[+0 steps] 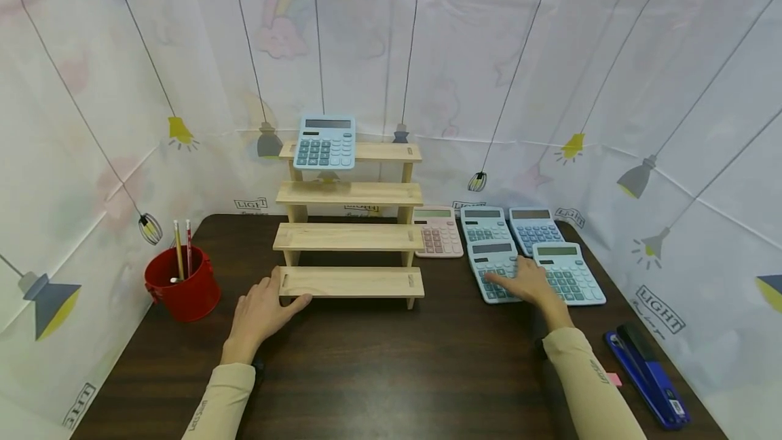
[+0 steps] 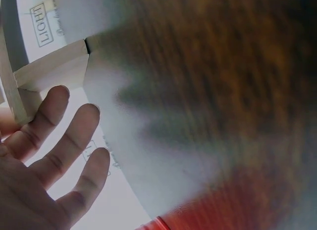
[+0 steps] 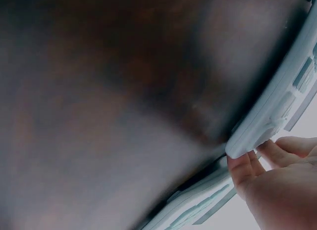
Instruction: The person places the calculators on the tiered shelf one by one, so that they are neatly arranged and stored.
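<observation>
A four-tier wooden stepped shelf (image 1: pixel 348 236) stands at the middle back of the dark table, with a light blue calculator (image 1: pixel 324 142) leaning on its top tier. My left hand (image 1: pixel 269 304) rests at the left end of the bottom tier, its thumb against the front edge. In the left wrist view its fingers (image 2: pixel 74 136) are straight and hold nothing beside the shelf's wood (image 2: pixel 49 71). My right hand (image 1: pixel 522 282) lies over the front-left blue calculator (image 1: pixel 491 265). In the right wrist view the thumb and fingertips (image 3: pixel 242 173) pinch a calculator's corner (image 3: pixel 262 131).
Beside that calculator lie another blue one (image 1: pixel 571 271), two more blue ones (image 1: pixel 485 224) (image 1: pixel 534 226) behind, and a pink one (image 1: pixel 436 231). A red cup with pencils (image 1: pixel 183 287) stands at the left. A blue stapler (image 1: pixel 647 375) lies at the front right. Curtain walls enclose the table.
</observation>
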{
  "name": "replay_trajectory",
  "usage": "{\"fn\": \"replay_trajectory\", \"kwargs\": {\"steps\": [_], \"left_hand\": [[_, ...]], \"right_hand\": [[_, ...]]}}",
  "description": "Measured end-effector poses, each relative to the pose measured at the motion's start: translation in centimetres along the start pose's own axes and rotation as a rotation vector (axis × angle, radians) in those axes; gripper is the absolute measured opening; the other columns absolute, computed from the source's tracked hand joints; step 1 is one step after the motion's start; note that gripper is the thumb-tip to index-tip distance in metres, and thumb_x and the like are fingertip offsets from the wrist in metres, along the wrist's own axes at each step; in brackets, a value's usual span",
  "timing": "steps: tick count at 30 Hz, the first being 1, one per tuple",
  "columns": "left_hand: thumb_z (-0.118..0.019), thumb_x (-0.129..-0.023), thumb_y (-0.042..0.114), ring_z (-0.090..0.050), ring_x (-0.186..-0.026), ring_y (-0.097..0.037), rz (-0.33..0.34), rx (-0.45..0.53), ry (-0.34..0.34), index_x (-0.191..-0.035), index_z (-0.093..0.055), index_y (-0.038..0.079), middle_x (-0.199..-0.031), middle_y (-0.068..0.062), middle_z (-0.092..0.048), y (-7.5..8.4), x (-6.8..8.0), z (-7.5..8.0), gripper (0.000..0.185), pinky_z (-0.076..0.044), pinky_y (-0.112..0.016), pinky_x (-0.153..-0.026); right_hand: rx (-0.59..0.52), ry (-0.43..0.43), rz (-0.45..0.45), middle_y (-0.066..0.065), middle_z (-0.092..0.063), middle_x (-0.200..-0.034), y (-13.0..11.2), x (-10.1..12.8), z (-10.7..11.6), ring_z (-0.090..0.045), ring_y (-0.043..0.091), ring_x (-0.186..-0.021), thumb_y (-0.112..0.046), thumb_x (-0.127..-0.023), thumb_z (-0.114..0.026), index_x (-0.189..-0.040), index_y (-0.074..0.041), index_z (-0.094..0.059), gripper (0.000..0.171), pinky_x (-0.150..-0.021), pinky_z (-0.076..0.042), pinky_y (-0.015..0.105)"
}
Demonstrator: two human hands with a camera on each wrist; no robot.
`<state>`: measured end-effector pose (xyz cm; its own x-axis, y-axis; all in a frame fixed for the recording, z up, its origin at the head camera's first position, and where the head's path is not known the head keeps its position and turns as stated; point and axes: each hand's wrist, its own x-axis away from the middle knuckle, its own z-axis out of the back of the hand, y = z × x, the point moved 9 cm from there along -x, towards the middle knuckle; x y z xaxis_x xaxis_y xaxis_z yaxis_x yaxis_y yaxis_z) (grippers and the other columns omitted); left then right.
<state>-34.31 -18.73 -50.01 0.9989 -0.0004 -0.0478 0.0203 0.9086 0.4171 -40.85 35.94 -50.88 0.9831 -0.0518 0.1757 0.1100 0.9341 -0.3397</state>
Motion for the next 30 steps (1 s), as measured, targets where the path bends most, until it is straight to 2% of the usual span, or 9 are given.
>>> {"fn": "replay_trajectory", "kwargs": {"steps": [7,12,23,30], "left_hand": [[-0.055,-0.087,0.076,-0.056,-0.123,-0.048,-0.002,-0.003,0.004,-0.157,-0.025,-0.002,-0.143,-0.028,-0.053,-0.1,0.1,0.2,0.109,-0.043,-0.066,-0.098],[-0.052,-0.086,0.079,-0.057,-0.121,-0.048,-0.006,-0.003,0.009,-0.157,-0.026,-0.002,-0.142,-0.028,-0.054,0.0,0.0,0.1,0.111,-0.044,-0.065,-0.096],[-0.051,-0.085,0.081,-0.057,-0.120,-0.047,-0.001,-0.005,0.012,-0.157,-0.026,-0.001,-0.141,-0.027,-0.054,0.0,0.1,0.1,0.111,-0.044,-0.065,-0.097],[-0.053,-0.086,0.079,-0.057,-0.120,-0.048,-0.002,0.003,0.010,-0.157,-0.026,-0.001,-0.141,-0.027,-0.054,0.1,0.0,0.2,0.111,-0.044,-0.066,-0.097]], "right_hand": [[0.022,-0.047,-0.053,0.047,-0.013,-0.153,0.3,-0.5,-0.7,-0.014,0.067,-0.139,-0.081,-0.081,-0.054,-0.151,0.021,-0.009,0.131,-0.112,-0.024,0.075],[0.032,-0.061,-0.083,0.047,-0.014,-0.149,0.4,-0.7,-1.0,-0.018,0.063,-0.135,-0.083,-0.076,-0.058,-0.151,0.019,-0.009,0.135,-0.109,-0.030,0.075],[0.041,-0.049,-0.067,0.047,-0.013,-0.150,0.1,-0.9,-1.0,-0.017,0.062,-0.136,-0.083,-0.073,-0.062,-0.152,0.018,-0.007,0.139,-0.110,-0.028,0.075],[0.082,-0.031,-0.029,0.047,-0.019,-0.147,-0.8,-1.2,-0.6,-0.021,0.063,-0.133,-0.083,-0.068,-0.068,-0.149,0.019,-0.014,0.141,-0.108,-0.030,0.073]]}}
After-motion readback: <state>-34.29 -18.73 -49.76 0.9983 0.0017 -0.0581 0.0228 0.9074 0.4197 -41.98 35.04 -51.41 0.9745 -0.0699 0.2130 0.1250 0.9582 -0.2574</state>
